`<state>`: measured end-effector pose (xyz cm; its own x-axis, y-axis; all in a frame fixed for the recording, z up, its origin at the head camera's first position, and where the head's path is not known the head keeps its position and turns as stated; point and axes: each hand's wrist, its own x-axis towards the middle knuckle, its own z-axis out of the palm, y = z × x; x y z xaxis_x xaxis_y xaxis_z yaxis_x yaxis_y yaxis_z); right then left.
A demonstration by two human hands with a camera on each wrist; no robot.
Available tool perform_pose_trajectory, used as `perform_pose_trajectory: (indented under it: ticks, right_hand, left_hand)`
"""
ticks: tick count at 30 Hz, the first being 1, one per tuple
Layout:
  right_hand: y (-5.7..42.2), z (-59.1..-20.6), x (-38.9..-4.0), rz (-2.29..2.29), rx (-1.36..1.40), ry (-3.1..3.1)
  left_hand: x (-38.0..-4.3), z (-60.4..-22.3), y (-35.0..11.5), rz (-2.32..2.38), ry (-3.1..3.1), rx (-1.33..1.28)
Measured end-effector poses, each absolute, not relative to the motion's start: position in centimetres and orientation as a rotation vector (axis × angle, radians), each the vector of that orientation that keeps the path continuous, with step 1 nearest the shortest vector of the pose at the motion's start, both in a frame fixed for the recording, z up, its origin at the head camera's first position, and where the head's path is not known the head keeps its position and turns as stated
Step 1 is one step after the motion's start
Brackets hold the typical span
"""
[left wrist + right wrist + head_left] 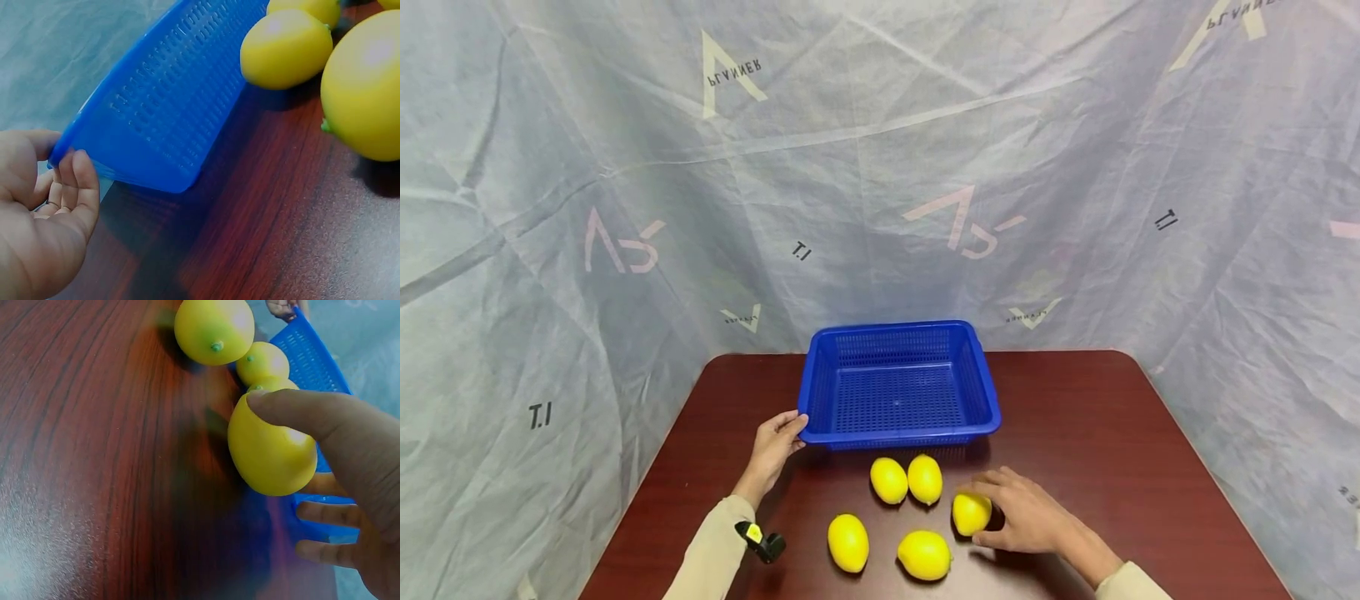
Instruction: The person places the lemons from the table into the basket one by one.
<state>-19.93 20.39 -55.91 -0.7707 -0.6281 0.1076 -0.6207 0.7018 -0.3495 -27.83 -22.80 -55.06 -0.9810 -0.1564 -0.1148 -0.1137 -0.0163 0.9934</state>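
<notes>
The blue plastic basket (898, 437) stands toward the far side of the table with nothing inside. At its near left corner my left hand (777, 442) pinches the rim, thumb on one side and fingers on the other, as the left wrist view shows. My right hand (1018, 510) reaches around the rightmost yellow lemon (970, 515), fingers over its far side and thumb by its near side. In the right wrist view the thumb (294, 411) overlaps this lemon, while the lower fingers (328, 514) are spread apart from it.
Two lemons (889, 481) (925, 479) lie side by side just in front of the basket. Nearer to me are a left lemon (848, 542) and a middle lemon (924, 555). Printed grey sheeting (880, 167) hangs around the dark red wooden table (1090, 433).
</notes>
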Motion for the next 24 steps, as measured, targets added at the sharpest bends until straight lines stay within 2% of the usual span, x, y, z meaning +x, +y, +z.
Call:
perform_pose_trajectory:
  ticks: [8, 14, 24]
  right_hand:
    - [19.9, -57.3, -19.9, -0.615, -1.177, 3.023]
    - [20.0, -57.5, -19.6, -0.701, -1.097, 3.119]
    - [21.5, -53.7, -19.8, -0.866, -1.043, 3.15]
  left_hand:
    - [-27.5, -54.9, -22.7, -2.231, -2.143, 0.322]
    - [-27.6, -55.0, -22.5, -2.257, -2.105, 0.313]
    - [-27.7, -55.2, -22.5, -2.284, -2.095, 0.341]
